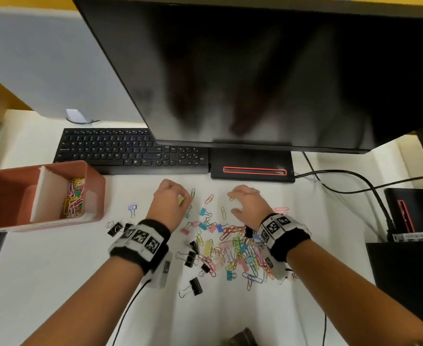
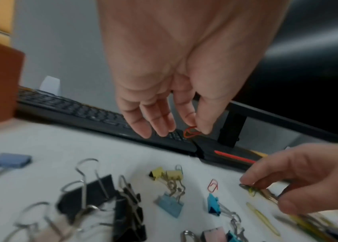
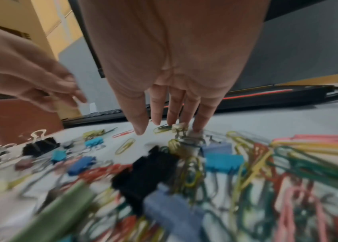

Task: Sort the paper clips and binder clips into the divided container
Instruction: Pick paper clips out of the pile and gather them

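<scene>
A terracotta container [image 1: 96, 193] with a white divider [image 1: 48, 193] stands at the left. Coloured paper clips [image 1: 74, 198] lie in its right compartment, and the left one shows bare floor. A mixed pile of clips [image 1: 235, 245] is spread at centre. My left hand [image 1: 188, 198] hovers above the pile's far edge and pinches a red paper clip [image 2: 191, 131] between thumb and forefinger. My right hand [image 1: 232, 203] reaches down with straight fingers [image 3: 199, 121]. Their tips touch a yellow-green paper clip [image 3: 161, 129] on the desk, thumb held apart.
A black keyboard [image 1: 130, 151] and the monitor base [image 1: 252, 168] border the far side, under a large monitor [image 1: 255, 71]. Cables [image 1: 355, 181] and black boxes [image 1: 405, 270] sit on the right. Black binder clips [image 1: 114, 228] and a lilac one [image 1: 132, 208] lie between container and pile.
</scene>
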A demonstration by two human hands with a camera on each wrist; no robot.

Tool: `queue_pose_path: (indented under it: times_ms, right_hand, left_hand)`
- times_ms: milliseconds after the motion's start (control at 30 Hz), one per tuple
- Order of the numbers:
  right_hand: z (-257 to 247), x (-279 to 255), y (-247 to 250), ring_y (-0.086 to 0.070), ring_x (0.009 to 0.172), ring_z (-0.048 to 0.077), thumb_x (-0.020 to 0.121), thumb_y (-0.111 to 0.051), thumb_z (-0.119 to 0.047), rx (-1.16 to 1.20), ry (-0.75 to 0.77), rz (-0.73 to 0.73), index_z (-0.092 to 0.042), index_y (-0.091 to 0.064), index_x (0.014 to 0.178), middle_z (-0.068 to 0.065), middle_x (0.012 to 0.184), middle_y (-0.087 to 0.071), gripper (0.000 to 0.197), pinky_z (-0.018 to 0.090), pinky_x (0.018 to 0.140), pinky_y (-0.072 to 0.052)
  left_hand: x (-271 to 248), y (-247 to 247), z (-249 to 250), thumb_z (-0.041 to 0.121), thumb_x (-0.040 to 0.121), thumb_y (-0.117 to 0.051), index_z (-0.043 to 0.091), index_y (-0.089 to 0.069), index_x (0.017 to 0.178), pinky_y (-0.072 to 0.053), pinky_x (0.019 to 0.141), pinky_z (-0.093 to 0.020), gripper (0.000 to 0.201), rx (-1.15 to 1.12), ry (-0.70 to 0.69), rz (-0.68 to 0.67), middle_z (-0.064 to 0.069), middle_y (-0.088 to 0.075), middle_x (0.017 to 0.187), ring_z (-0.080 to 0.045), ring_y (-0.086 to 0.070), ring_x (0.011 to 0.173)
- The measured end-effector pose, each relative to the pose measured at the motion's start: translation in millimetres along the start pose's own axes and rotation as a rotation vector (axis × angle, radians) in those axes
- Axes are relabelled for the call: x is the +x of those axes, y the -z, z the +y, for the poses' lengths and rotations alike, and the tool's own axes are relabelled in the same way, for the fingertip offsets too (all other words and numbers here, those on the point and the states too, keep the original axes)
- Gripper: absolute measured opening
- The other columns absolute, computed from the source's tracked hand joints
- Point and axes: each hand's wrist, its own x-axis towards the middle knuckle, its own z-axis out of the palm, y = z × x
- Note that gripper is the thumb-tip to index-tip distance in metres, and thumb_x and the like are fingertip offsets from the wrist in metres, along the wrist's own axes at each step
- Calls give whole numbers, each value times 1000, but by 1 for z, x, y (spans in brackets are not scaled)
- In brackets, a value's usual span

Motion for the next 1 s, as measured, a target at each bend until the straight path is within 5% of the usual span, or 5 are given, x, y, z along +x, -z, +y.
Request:
queue_pose_path:
  times_ms: [233, 400, 567, 767, 1000]
  right_hand:
    - [-18, 5, -18, -48, 113, 24, 86, -62, -16, 46, -22, -8, -10, -58, 121, 7, 124, -48, 35, 31, 98, -42]
    - [-22, 14, -19, -48, 109, 25, 86, -61, -14, 29, -26, -18, -11, -61, 111, 9, 113, -59, 25, 31, 91, -43]
    - [-19, 14, -18, -57, 99, 25, 83, -67, -15, 164, -118, -18, -9, -58, 108, 11, 103, -65, 28, 32, 84, -48]
    - [-19, 8, -21, -56, 89, 20, 81, -67, -11, 234, -122, 69, -10, -55, 106, 6, 111, -53, 28, 26, 79, -46]
    - [-24, 9, -19, -62, 97, 25, 88, -53, -4, 209, -124, 13, -7, -62, 109, 12, 106, -67, 23, 30, 87, -50]
  left_hand:
    - [44, -38, 4, 21, 85, -58, 9, -64, 81, -50, 85, -41, 14, 164, 161, -89, -4, -47, 103, -28, -55, 89]
    - [52, -41, -1, 6, 84, -53, 10, -57, 84, -45, 70, -32, 6, 229, 110, -107, -5, -52, 86, -27, -55, 81]
    - [47, -39, -10, 7, 86, -55, 10, -52, 106, -50, 75, -34, 20, 162, 88, -101, -6, -64, 89, -24, -59, 81]
    - [49, -37, -13, 9, 88, -55, 5, -61, 95, -43, 76, -26, 11, 203, 83, -151, -13, -57, 103, -21, -52, 80]
    - [51, -35, -12, 8, 86, -57, 5, -60, 97, -44, 78, -31, 11, 215, 111, -172, -14, -62, 101, -28, -57, 92]
